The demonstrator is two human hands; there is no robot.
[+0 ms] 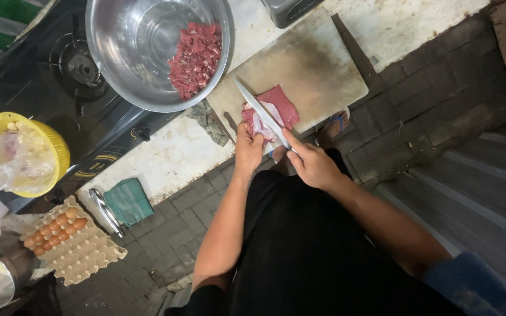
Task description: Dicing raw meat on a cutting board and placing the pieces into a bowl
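Hands work at the worktop's (pixel 171 161) near edge: left hand (pixel 248 149) grips raw meat (pixel 276 108) on the cutting board (pixel 311 70), right hand (pixel 311 164) clasps a knife (pixel 259 111) laid across it.

Single head-mounted view, looking steeply down from above the person's own torso at the counter (pixel 165 164) edge, at arm's length. It faces the board (pixel 311 70); paved floor fills the right.

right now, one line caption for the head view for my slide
Left hand steadies raw meat on a cutting board while the right hand slices with a knife.
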